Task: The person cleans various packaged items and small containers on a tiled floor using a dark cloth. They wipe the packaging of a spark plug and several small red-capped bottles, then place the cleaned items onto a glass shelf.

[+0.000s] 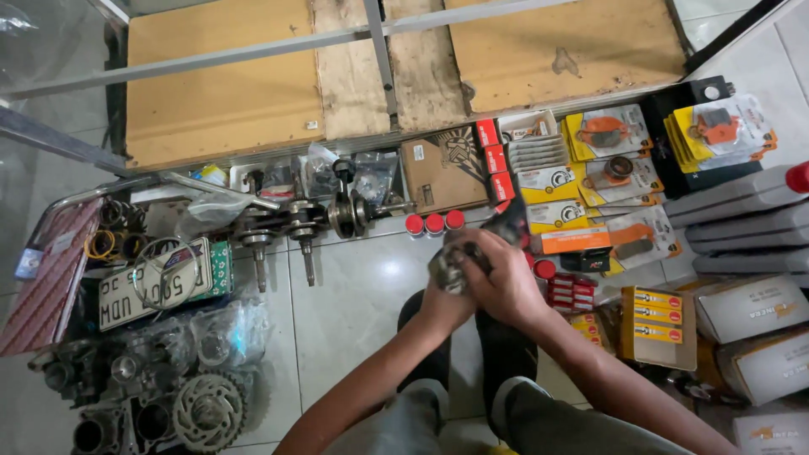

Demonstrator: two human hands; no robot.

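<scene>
Both hands meet over the tiled floor, just above the person's knees, and between them sits a small greyish metal part, blurred enough that its exact kind cannot be told. The left hand cups it from below with the fingers curled up around it. The right hand lies over the top, fingers bent and closed on the part, the back of the hand turned up to the camera. Just past the knuckles of the right hand stand three small red caps in a row, and beyond those a brown cardboard box leans against the low wooden boards. To the left of the left hand, a little way off, two crankshafts lie on the tiles with their shafts pointing toward the person. Farther left is a white number plate, and nearer the person on that side a toothed sprocket among bagged engine parts. To the right of the right hand, yellow packets of brake pads overlap in rows, with small yellow boxes closer in.
</scene>
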